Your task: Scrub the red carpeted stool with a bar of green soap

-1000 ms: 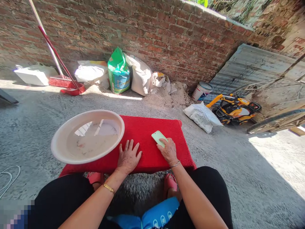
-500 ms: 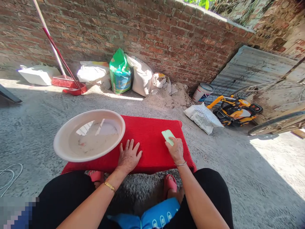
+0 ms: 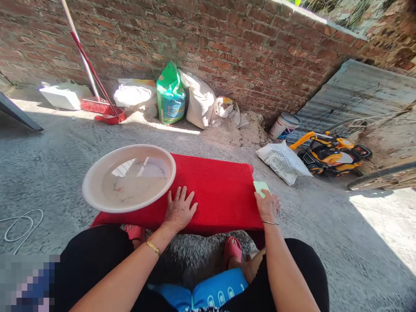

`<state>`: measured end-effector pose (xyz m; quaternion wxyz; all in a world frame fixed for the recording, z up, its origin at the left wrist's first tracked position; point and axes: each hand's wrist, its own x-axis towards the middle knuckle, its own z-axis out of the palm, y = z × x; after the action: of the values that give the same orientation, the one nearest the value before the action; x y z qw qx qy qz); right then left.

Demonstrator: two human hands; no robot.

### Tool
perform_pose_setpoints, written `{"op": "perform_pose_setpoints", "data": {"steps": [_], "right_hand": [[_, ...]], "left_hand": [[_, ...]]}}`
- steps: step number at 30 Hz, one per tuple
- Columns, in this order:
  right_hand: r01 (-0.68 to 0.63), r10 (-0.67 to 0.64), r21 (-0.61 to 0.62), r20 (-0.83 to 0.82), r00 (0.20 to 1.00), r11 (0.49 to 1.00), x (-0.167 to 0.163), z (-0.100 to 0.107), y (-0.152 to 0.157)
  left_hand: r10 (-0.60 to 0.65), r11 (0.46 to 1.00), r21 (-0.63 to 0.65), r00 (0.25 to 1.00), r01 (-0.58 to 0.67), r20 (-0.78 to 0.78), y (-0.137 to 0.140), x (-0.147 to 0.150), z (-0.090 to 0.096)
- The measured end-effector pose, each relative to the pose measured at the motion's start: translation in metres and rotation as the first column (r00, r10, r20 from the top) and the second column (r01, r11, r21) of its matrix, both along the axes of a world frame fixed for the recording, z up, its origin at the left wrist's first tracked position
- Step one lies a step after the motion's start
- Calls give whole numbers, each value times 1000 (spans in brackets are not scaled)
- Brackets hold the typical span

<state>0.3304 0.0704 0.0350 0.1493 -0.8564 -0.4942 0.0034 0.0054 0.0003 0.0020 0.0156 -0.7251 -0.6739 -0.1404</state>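
A pale green smartphone is in my right hand, gripped at the right edge of the red cloth-covered bench. My left hand lies flat on the red cloth with its fingers spread, holding nothing. Just left of it a wide pale basin rests on the bench's left part and overhangs its edge. Water with some dark bits stands in the basin, reflecting bright light.
Along the brick wall are a broom and red dustpan, a green bag and pale sacks. To the right are a white sack, a bucket and a yellow toy excavator. A hose lies at left.
My right hand has carried the smartphone rightward, from over the red cloth to the bench's right edge. My left hand stays flat on the cloth. The view has shifted slightly.
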Motion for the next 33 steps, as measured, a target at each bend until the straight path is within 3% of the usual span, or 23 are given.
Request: {"op": "perform_pose_setpoints", "data": {"steps": [2, 5, 9, 12, 14, 16, 18, 21, 23, 25, 27, 29, 33], "right_hand": [[48, -48, 60, -4, 999, 997, 13, -1, 0], [-155, 164, 172, -44, 985, 973, -11, -8, -1], [-469, 499, 256, -66, 864, 845, -97, -21, -4], [-634, 660, 235, -45, 750, 737, -153, -26, -8], [-695, 709, 188, -16, 705, 694, -170, -26, -8], [-685, 691, 141, 5, 723, 715, -162, -25, -4], [-591, 594, 104, 2, 804, 800, -131, -24, 4], [-317, 319, 64, -11, 948, 946, -60, -24, 14], [-113, 114, 66, -9, 993, 991, -15, -25, 16], [-10, 13, 94, -22, 1000, 995, 11, -28, 15], [-56, 64, 152, -50, 997, 987, 13, -33, 13], [-219, 240, 234, -65, 969, 947, -8, -38, 11], [-529, 559, 285, -29, 829, 800, -90, -40, 8]], "left_hand": [[1, 1000, -2, 1000, -1, 0, 0, 0, 0], [8, 1000, -2, 1000, -8, -10, 0, 0, 0], [10, 1000, -6, 1000, -10, -13, 0, -1, -2], [8, 1000, -12, 1000, -8, -7, 0, -1, -2], [7, 1000, -17, 1000, -7, -2, 0, -1, -2], [9, 1000, -21, 1000, -9, 6, -1, 0, -2], [14, 1000, -23, 1000, -14, 18, -1, 0, -2], [21, 1000, -18, 999, -21, 40, -2, 0, -2], [21, 1000, -14, 998, -20, 52, -2, 0, -3], [19, 1000, -13, 998, -18, 56, -2, 0, -3], [20, 1000, -11, 998, -19, 57, -2, 0, -2], [24, 1000, -10, 998, -23, 58, -3, 0, -1], [27, 999, -30, 998, -25, 52, -3, 0, 0]]}}
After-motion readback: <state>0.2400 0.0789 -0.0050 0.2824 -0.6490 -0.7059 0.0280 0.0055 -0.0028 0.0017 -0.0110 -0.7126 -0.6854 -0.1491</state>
